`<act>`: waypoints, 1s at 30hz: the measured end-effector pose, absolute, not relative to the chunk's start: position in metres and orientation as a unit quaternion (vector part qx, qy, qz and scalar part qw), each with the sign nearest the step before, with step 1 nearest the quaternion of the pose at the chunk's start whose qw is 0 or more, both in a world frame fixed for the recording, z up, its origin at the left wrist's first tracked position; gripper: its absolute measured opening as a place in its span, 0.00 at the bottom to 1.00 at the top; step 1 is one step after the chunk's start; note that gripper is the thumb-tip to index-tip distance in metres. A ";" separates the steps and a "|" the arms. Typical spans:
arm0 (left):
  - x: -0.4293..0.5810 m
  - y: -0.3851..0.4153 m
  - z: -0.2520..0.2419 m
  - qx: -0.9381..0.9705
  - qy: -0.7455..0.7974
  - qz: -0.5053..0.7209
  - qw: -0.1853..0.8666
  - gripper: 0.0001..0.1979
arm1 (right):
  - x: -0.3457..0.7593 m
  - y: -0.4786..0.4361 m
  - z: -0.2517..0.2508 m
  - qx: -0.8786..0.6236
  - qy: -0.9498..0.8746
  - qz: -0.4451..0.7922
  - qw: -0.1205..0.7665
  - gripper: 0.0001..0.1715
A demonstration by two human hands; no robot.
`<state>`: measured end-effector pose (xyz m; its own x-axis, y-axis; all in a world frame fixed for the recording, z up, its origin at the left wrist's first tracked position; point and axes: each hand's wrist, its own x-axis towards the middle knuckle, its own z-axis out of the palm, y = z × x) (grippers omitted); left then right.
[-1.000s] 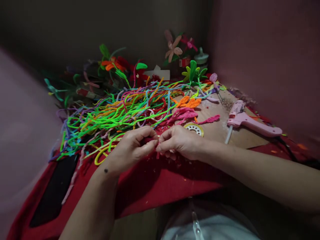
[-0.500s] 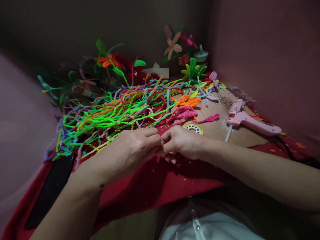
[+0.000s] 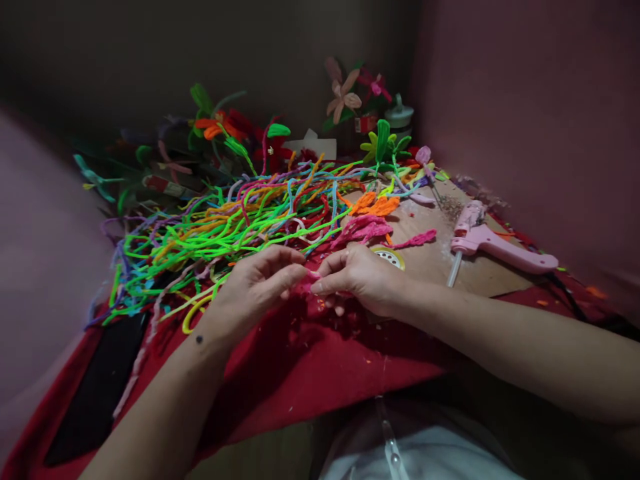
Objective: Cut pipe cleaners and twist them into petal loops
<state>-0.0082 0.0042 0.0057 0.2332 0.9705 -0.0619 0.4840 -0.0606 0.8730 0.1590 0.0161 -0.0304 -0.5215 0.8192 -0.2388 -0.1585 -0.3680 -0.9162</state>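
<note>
My left hand (image 3: 253, 287) and my right hand (image 3: 363, 277) meet over the red cloth, fingertips nearly touching. Between them is a small pink pipe cleaner piece (image 3: 313, 275), pinched from both sides and mostly covered by the fingers. Just beyond lie pink pipe cleaner petals (image 3: 367, 230) and orange ones (image 3: 375, 203). A heap of many-coloured pipe cleaners (image 3: 240, 213) spreads past my left hand. Close behind my right hand, a yellow-rimmed tape roll (image 3: 390, 258) is partly hidden. A yellow loop (image 3: 194, 315) shows beside my left wrist.
On the right, a pink glue gun (image 3: 493, 243) rests on brown cardboard (image 3: 435, 233). A flat black object (image 3: 95, 387) lies at the left on the red cloth (image 3: 320, 380). Finished pipe cleaner flowers (image 3: 343, 93) stand at the back, near a lidded jar (image 3: 399, 117). Walls close in both sides.
My left hand has turned and drawn back slightly, opening a small gap between the hands where pink now shows. The yellow loop by my left wrist has come into view.
</note>
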 end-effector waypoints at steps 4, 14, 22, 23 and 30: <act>-0.002 -0.001 -0.006 0.530 0.544 0.349 0.549 0.10 | 0.160 0.017 -0.034 -0.352 -0.481 0.733 0.327 0.06; 0.009 -0.007 -0.004 0.482 0.567 0.419 0.520 0.09 | 0.161 0.016 -0.032 -0.320 -0.484 0.753 0.311 0.14; 0.012 -0.010 -0.009 0.511 0.555 0.452 0.476 0.08 | 0.161 0.019 -0.035 -0.287 -0.460 0.786 0.298 0.12; 0.012 -0.010 -0.009 0.499 0.549 0.455 0.493 0.08 | 0.161 0.020 -0.035 -0.286 -0.452 0.790 0.298 0.12; 0.018 -0.012 -0.009 0.461 0.524 0.470 0.540 0.08 | 0.161 0.020 -0.036 -0.268 -0.412 0.825 0.280 0.15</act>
<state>0.0184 -0.0116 -0.0086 0.0091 0.9910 -0.1336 -0.0241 0.1338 0.9907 0.1606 0.0205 -0.0359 -0.7005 0.6818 -0.2109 -0.2405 -0.5037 -0.8297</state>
